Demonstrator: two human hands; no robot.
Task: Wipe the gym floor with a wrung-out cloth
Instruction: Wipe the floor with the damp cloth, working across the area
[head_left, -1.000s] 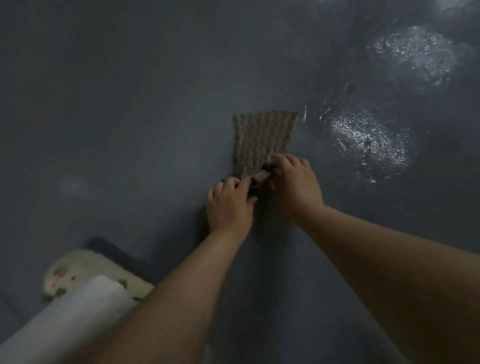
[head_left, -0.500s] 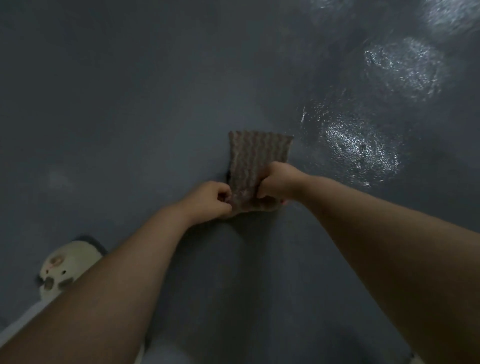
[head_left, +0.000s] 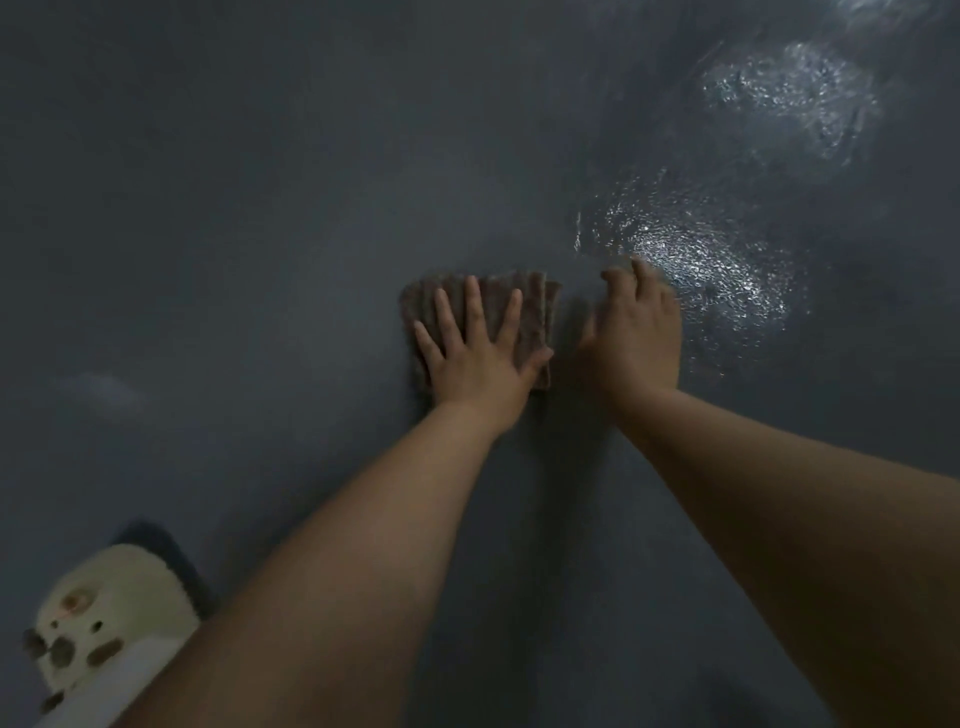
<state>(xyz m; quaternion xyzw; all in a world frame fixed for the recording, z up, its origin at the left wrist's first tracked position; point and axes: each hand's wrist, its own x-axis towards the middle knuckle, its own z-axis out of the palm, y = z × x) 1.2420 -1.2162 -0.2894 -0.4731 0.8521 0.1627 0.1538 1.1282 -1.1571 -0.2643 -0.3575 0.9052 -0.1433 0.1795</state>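
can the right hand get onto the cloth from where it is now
Probably yes. The right hand lies open on the floor just beside the folded cloth, with only a narrow strip of bare floor between them. The left hand presses flat on the cloth, leaving little besides its right edge uncovered.

Your cloth (head_left: 524, 317) is brownish-grey with a wavy ribbed weave, lying on a dark blue-grey floor (head_left: 260, 208) that shows white glossy wet patches (head_left: 691, 265); by your knee sits a cream slipper (head_left: 104, 608) with brown spots
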